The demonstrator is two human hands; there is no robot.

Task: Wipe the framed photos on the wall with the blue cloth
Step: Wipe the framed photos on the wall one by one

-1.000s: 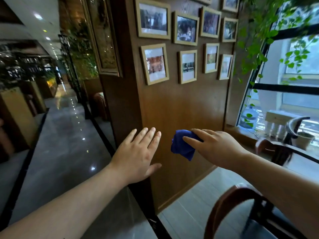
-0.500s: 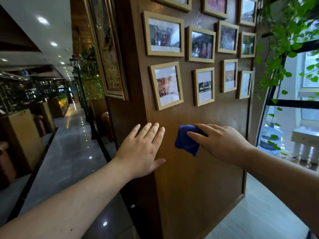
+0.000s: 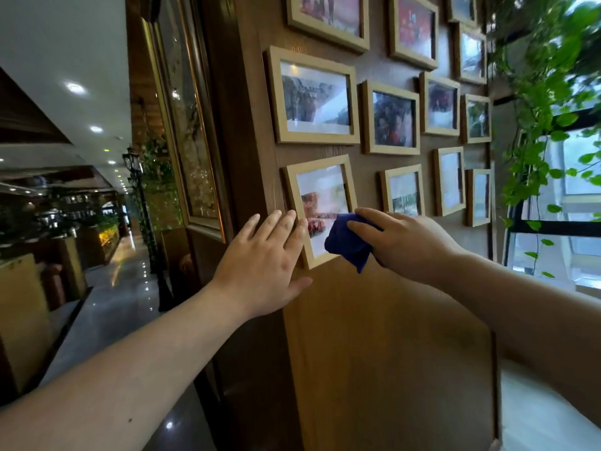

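The right hand (image 3: 403, 242) has its grip closed around the bunched blue cloth (image 3: 349, 244), pressed against the lower right corner of the bottom-left frame (image 3: 320, 209); the glass still to be wiped lies up and to the left of the cloth, along the frame's upright long axis. The left hand (image 3: 263, 271) lies flat and open, holding nothing, fingertips on that frame's left edge. Other framed photos (image 3: 313, 99) hang above and right of it, well apart from the hanging vine (image 3: 540, 102).
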